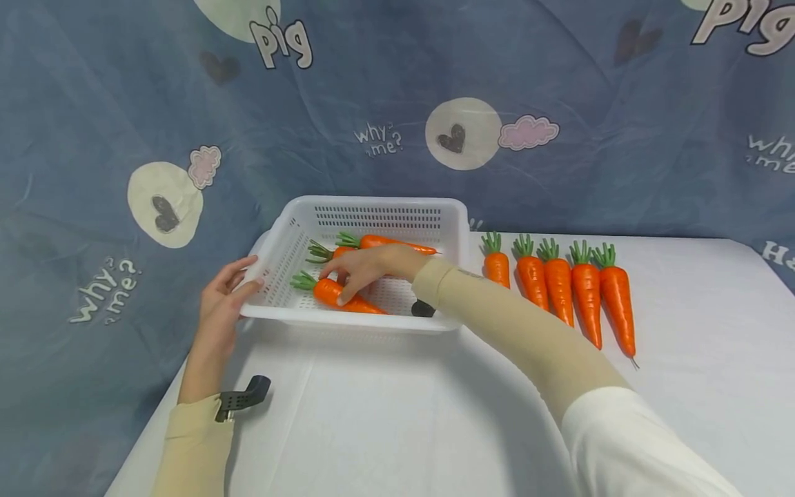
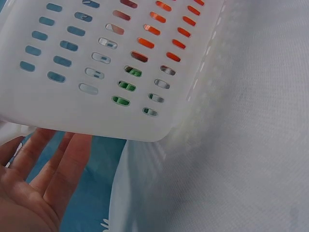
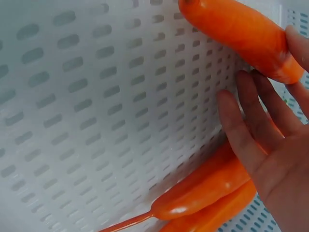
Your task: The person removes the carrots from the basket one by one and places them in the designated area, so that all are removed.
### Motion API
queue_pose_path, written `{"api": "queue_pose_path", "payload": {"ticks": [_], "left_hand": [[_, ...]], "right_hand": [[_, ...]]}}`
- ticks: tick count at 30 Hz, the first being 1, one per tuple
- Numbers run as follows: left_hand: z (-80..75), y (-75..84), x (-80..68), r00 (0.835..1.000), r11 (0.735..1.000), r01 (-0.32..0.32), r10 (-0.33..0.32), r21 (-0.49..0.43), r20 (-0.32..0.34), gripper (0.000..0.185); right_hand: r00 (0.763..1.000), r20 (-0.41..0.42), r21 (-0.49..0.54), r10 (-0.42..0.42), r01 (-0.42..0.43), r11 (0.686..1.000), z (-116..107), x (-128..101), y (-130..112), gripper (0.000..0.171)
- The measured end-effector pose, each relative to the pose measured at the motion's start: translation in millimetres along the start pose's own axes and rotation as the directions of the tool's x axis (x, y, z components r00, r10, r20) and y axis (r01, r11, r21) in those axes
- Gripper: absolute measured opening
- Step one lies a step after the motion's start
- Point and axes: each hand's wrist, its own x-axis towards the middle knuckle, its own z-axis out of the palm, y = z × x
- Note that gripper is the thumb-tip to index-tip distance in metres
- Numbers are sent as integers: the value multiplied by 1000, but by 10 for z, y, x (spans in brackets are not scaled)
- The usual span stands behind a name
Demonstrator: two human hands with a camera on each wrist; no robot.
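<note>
A white perforated basket (image 1: 373,319) stands on the table. My left hand (image 1: 220,300) grips its left rim, thumb over the edge and fingers beneath; the left wrist view shows the fingers (image 2: 63,169) against the basket's underside. Inside the basket, my right hand (image 1: 369,268) pinches an orange carrot (image 3: 241,34) near its thick, leafy end, between thumb and forefinger. That carrot lies along the front wall, its green top pointing left. Two more carrots, the rear one (image 1: 397,242) and one partly hidden by my hand (image 1: 340,252), lie behind it.
To the right of the basket, several carrots (image 1: 557,279) lie side by side on the white tablecloth (image 1: 385,414), green tops toward the back. A dark printed cloth (image 1: 373,83) hangs behind the table. Below my right wrist shows a black object (image 1: 424,308).
</note>
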Motion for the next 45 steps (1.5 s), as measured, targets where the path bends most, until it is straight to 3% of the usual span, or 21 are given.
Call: {"api": "queue_pose_path", "payload": {"ticks": [6, 13, 27, 35, 45], "left_hand": [[10, 17, 5, 1000, 1000, -19, 19, 16, 8, 45], [48, 11, 19, 999, 999, -34, 34, 3, 16, 44], [-7, -22, 20, 1000, 999, -5, 4, 34, 12, 48], [-8, -25, 21, 1000, 1000, -4, 4, 26, 8, 47], [-10, -19, 6, 1000, 999, -12, 12, 42, -4, 45]], "right_hand": [[999, 14, -5, 34, -34, 999, 21, -16, -46, 69], [996, 6, 82, 85, -85, 993, 13, -101, -45, 72], [995, -99, 195, -22, 41, 980, -54, -274, -208, 68], [967, -210, 58, -142, 157, 986, -141, -383, -271, 63], [950, -284, 148, -130, 177, 973, -284, -616, -325, 64]]}}
